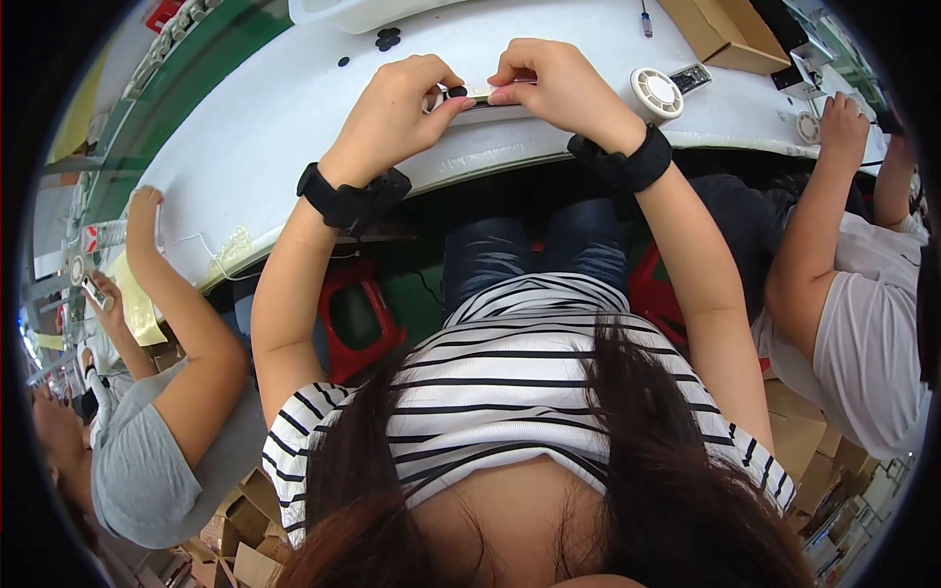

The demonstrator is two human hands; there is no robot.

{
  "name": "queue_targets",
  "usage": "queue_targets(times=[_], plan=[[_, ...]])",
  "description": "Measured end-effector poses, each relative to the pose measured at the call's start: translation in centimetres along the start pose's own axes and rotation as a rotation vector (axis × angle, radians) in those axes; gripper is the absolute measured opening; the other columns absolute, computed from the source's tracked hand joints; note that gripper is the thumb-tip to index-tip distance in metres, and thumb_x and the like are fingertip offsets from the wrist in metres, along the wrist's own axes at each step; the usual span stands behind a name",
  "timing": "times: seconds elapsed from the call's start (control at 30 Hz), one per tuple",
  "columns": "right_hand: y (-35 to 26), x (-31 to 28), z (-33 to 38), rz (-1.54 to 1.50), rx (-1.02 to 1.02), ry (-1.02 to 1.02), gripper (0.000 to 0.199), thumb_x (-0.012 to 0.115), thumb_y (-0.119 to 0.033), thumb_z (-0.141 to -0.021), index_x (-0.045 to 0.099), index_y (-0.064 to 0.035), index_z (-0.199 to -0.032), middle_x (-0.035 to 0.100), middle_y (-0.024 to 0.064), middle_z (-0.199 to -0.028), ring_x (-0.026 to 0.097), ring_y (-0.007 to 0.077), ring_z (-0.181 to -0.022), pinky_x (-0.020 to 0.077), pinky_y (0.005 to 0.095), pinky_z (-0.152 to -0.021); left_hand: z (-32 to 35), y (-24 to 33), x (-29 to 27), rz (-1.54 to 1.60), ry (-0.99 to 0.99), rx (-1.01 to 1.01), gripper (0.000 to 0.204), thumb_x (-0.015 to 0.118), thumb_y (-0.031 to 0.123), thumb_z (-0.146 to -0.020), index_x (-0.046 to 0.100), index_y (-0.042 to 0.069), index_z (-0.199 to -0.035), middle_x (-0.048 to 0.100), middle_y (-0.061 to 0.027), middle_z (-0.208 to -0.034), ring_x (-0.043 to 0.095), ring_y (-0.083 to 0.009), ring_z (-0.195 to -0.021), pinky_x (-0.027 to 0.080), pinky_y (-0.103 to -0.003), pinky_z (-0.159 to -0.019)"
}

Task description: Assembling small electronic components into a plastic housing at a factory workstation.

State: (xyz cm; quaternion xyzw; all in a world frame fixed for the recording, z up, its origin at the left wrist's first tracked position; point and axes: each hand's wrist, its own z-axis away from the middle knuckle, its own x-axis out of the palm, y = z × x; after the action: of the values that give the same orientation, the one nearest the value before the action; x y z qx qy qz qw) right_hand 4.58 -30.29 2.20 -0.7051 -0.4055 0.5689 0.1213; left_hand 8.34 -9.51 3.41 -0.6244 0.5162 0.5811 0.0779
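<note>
My left hand point(397, 110) and my right hand point(551, 83) meet over the front of the white table point(255, 127). Together they pinch a long flat light-coloured strip point(482, 93) with a small black piece at its left end. The left fingertips close on the strip's left end, the right fingers press on its right part. Both wrists carry black bands. Much of the strip is hidden under my fingers.
A round white vented disc point(656, 93) and a small dark device point(691, 77) lie right of my hands. Small black pads point(388, 39) and a white tray point(353, 12) sit farther back, a cardboard box point(720, 29) at the far right. Co-workers sit on both sides. A red stool point(353, 318) stands below.
</note>
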Motion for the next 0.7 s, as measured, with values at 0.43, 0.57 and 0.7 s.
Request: queue_targets(times=[0.43,0.57,0.7], plan=[[0.7,0.7,1.0,-0.076,0.100,0.036,0.030,0.075,-0.021,-0.075,0.067,0.0008,-0.095,0.067,0.0172,-0.083,0.064,0.0314,-0.075,0.0507,0.0373,-0.070,-0.6,0.7,-0.7,0.002,-0.071,-0.020,0.027,0.072,0.020,-0.078,0.061,-0.001,-0.091,0.061,-0.0114,-0.074,0.057,-0.0232,-0.068,0.047,-0.031,-0.064],[-0.2,0.7,2.1,-0.012,0.049,-0.018,0.034,0.074,-0.022,-0.076,0.065,0.0011,-0.099,0.066,0.0175,-0.088,0.063,0.0336,-0.080,0.0497,0.0384,-0.074,-0.8,1.7,-1.4,-0.217,-0.253,-0.150,0.029,0.073,0.023,-0.075,0.060,0.000,-0.088,0.060,-0.0119,-0.073,0.061,-0.0257,-0.077,0.047,-0.035,-0.075],[0.0,1.0,3.1,0.072,-0.123,0.123,0.039,0.074,-0.022,-0.076,0.061,-0.0005,-0.106,0.065,0.0155,-0.095,0.061,0.0322,-0.088,0.0484,0.0364,-0.079,0.5,3.3,-0.6,-0.540,-0.125,0.068,0.029,0.073,0.026,-0.072,0.062,0.004,-0.086,0.063,-0.0124,-0.079,0.060,-0.0269,-0.087,0.044,-0.039,-0.085]])
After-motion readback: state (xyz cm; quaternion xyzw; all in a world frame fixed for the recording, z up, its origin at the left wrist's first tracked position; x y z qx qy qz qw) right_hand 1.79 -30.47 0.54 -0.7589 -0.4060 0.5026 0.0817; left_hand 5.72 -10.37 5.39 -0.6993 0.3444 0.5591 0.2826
